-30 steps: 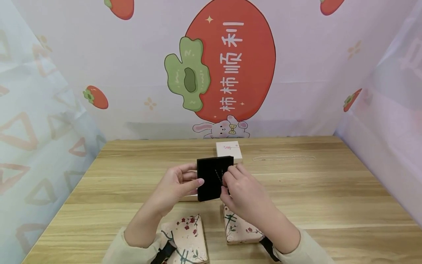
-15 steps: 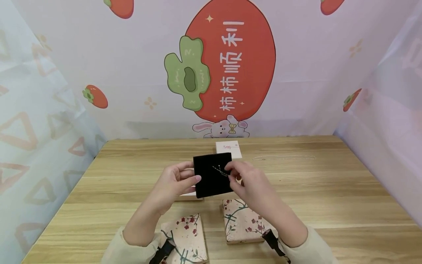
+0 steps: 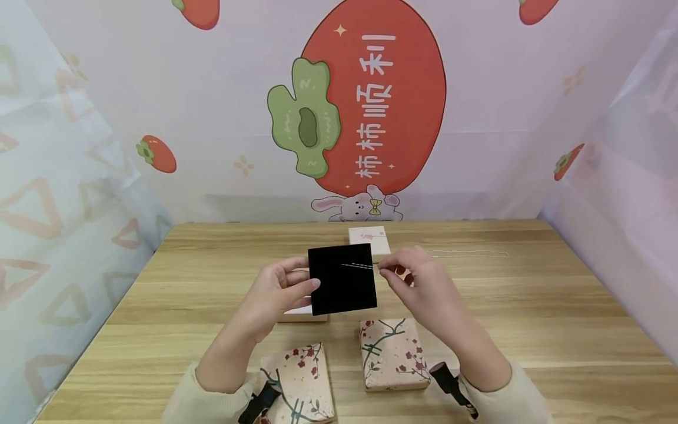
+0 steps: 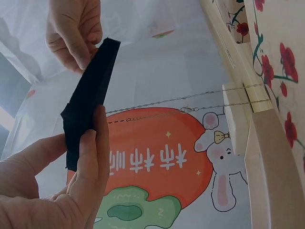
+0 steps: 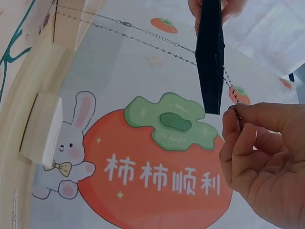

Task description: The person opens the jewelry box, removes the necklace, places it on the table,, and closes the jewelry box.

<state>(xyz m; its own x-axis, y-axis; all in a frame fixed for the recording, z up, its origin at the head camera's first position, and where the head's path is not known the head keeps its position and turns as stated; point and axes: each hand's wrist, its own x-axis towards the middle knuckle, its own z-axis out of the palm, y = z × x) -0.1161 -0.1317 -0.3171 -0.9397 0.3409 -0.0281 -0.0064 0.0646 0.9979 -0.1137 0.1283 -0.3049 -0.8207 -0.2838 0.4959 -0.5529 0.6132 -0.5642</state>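
Note:
My left hand (image 3: 267, 300) grips the left edge of a square black jewelry pad (image 3: 341, 291), thumb on its front face and fingers behind. A thin silver necklace (image 3: 360, 266) runs in two strands across the pad's upper right. Just off the right edge, my right hand (image 3: 424, 288) pinches the necklace between thumb and fingertips. Behind the pad, more of the necklace (image 5: 143, 40) hangs down with its clasp (image 5: 125, 23), as the right wrist view shows. In the left wrist view the pad (image 4: 90, 95) is seen edge-on.
Two flowered boxes, a left one (image 3: 296, 383) and a right one (image 3: 394, 356), lie near the front. A white box (image 3: 371, 237) sits at the back. Beneath the left hand is another pale box (image 3: 304, 315), partly hidden. A second thin chain (image 3: 471, 254) lies on the table (image 3: 556, 330).
My right hand has moved right, off the pad, drawing the necklace strands from slanted to nearly level. The pad has shifted slightly up and left in my left hand.

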